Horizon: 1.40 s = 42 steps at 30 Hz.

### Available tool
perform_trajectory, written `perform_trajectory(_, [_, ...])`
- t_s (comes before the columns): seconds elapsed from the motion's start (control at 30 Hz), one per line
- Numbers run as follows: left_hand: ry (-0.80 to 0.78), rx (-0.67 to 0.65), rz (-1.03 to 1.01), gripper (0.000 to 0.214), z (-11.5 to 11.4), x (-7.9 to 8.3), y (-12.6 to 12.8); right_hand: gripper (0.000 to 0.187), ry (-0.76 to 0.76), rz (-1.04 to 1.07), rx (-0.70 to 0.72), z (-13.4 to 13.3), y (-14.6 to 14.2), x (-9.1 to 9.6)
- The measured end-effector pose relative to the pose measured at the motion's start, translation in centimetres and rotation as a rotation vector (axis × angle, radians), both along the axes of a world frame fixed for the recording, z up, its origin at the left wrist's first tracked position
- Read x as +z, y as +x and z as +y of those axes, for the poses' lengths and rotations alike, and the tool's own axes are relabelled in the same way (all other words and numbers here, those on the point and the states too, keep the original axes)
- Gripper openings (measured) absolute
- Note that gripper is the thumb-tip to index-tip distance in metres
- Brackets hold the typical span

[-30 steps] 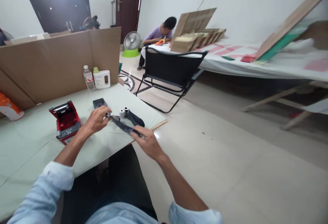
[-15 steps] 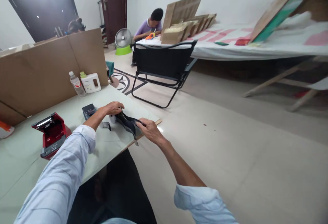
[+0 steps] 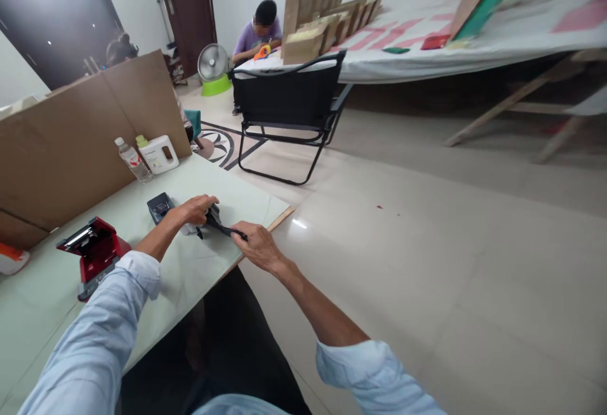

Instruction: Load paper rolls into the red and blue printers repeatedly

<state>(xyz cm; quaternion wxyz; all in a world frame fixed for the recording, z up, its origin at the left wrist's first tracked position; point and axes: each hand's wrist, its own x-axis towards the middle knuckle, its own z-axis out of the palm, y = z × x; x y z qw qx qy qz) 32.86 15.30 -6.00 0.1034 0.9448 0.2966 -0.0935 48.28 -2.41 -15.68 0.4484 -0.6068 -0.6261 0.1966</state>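
At the left, along the table's (image 3: pixel 222 178) far edge, an orange-and-white container (image 3: pixel 12 259) stands partly out of view; its contents are hidden. Nearer the near edge, a red printer (image 3: pixel 97 253) has its lid up, baring a red hollow; the left sleeve (image 3: pixel 85 333) covers part of its front. Toward the table's far corner, a clear bottle (image 3: pixel 133 161) with a red-marked label leans in view just beside a white jug (image 3: pixel 160 154) with a green cap, both capped and close to a cardboard panel (image 3: pixel 95 136); what the jug holds cannot be told. A dark gray device (image 3: pixel 160 205) lies in front of them, beside the left forearm.

A small white roll (image 3: pixel 188 229) shows partly beneath the left wrist. The left hand (image 3: pixel 202 209) reaches across the table, back up, fingers bent down and closed on one end of a limp black pouch (image 3: pixel 220 226). The pouch stretches between the hands near the table's right corner; its inside is hidden. The right hand (image 3: pixel 258 244), apart from the left, comes in low over the near edge, wrist angled inward, fingers clamped on the pouch's other end.
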Motion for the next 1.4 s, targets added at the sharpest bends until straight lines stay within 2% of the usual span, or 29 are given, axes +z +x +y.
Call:
perform_trajectory(0.13, [0.057, 0.093, -0.029, 0.086, -1.1, 0.3, -1.6, 0.022, -0.031, 0.001, -0.024, -0.4, 0.0, 0.3])
perform_trajectory(0.27, [0.102, 0.242, -0.060, 0.075, -2.0, 0.5, -2.5, 0.038, -0.026, 0.030, -0.051, -0.8, -0.2, 0.3])
perform_trajectory(0.4, [0.172, 0.252, -0.055, 0.062, -3.2, 0.7, -2.4, 0.057, 0.008, 0.069, -0.057, -1.1, -0.5, -0.1])
perform_trajectory(0.5, [0.250, 0.217, -0.019, 0.053, -4.3, 1.7, -2.1, 0.068, 0.012, 0.112, -0.056, -1.3, -0.5, -0.2])
perform_trajectory(0.67, [0.351, 0.179, 0.018, 0.042, -6.6, 4.9, -1.4, 0.081, 0.136, 0.182, -0.034, -2.4, -0.3, 0.9])
perform_trajectory(0.73, [0.367, 0.176, 0.041, 0.036, -7.7, 6.6, -1.5, 0.072, 0.218, 0.231, -0.021, -3.0, -0.4, 1.8])
perform_trajectory(0.87, [0.405, 0.171, -0.016, 0.028, -9.8, 10.0, -3.0, 0.041, 0.297, 0.384, -0.081, -3.5, -0.5, 3.6])
perform_trajectory(0.93, [0.424, 0.187, -0.095, 0.028, -10.7, 11.4, -4.5, 0.036, 0.283, 0.400, -0.103, -3.1, -0.8, 4.1])
perform_trajectory(1.03, [0.430, 0.224, -0.226, 0.030, -12.2, 12.6, -7.1, 0.038, 0.278, 0.285, -0.017, -2.0, -2.5, 4.5])
perform_trajectory(1.13, [0.393, 0.233, -0.338, 0.031, -14.0, 12.6, -10.0, 0.056, 0.370, 0.166, 0.122, -1.4, -6.7, 4.7])
perform_trajectory(1.2, [0.342, 0.228, -0.407, 0.028, -15.4, 11.8, -12.0, 0.062, 0.485, 0.146, 0.214, -1.7, -10.1, 4.7])
perform_trajectory(1.3, [0.260, 0.274, -0.520, 0.025, -17.7, 9.6, -15.6, 0.059, 0.600, 0.177, 0.327, -2.7, -14.5, 4.3])
perform_trajectory(1.4, [0.205, 0.361, -0.626, 0.024, -19.8, 6.9, -19.6, 0.060, 0.593, 0.207, 0.443, -3.7, -17.1, 3.7])
